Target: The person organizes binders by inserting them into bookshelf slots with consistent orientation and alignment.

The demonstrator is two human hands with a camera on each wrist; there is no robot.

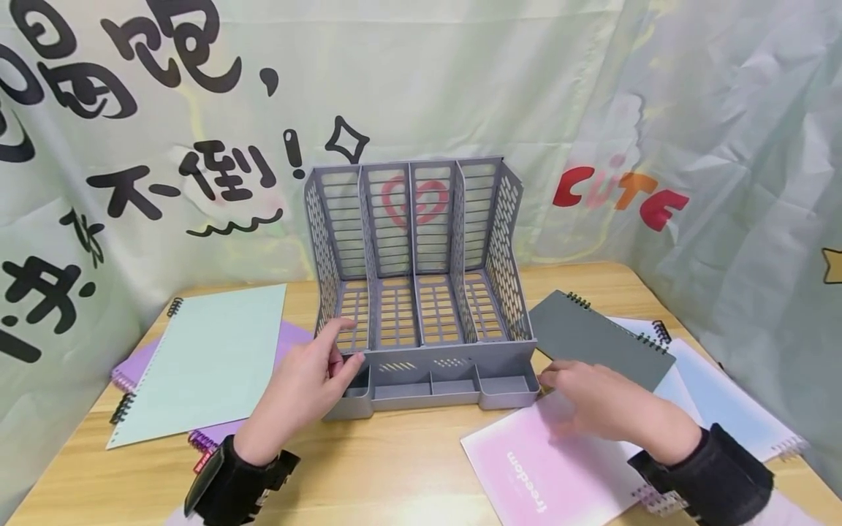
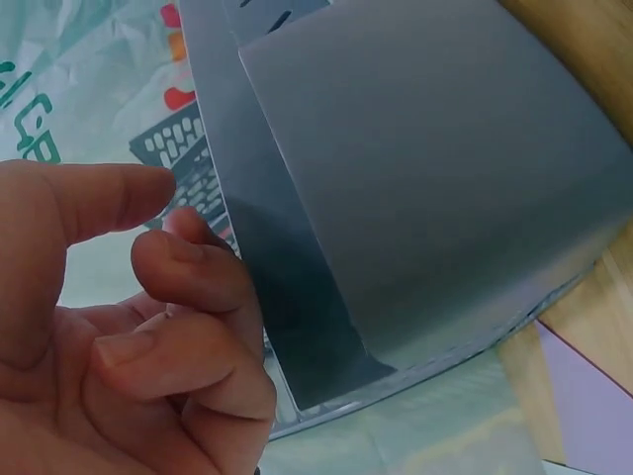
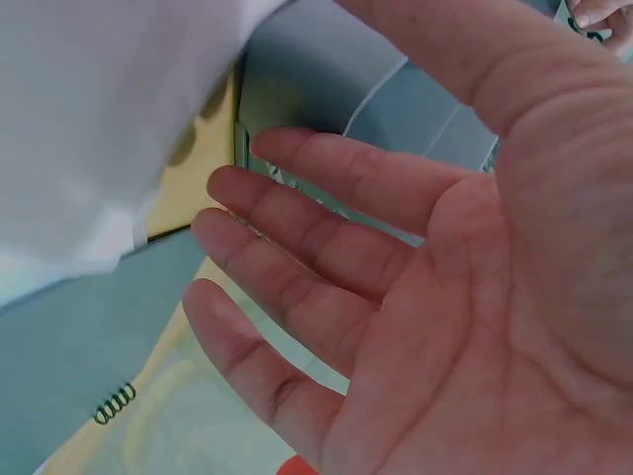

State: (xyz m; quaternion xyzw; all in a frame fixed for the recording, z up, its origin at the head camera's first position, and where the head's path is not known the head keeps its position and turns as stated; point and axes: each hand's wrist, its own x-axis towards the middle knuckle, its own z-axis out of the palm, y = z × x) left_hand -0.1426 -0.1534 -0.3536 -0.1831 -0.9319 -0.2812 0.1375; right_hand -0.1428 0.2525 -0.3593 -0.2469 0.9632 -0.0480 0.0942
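Note:
A grey file organizer (image 1: pixel 454 356) stands mid-table, with four upright slots behind and small trays along its front. At its front left corner is my left hand (image 1: pixel 304 387), fingers loosely bent and holding nothing; the left wrist view puts the fingertips (image 2: pixel 127 348) right beside the organizer's grey wall (image 2: pixel 435 178). My right hand (image 1: pixel 601 403) reaches to the front right corner, over a pink notebook (image 1: pixel 526 467) marked "freedom". The right wrist view shows its palm bare and its fingers (image 3: pixel 297 233) extended, near the organizer's grey side (image 3: pixel 316 74).
Left of the organizer, a pale green spiral notebook (image 1: pixel 204 365) lies over purple notebooks (image 1: pixel 294 342). On the right are a dark grey spiral notebook (image 1: pixel 598 340) and a light blue one (image 1: pixel 717 398). A printed cloth (image 1: pixel 421 80) hangs behind the wooden table (image 1: pixel 368 475).

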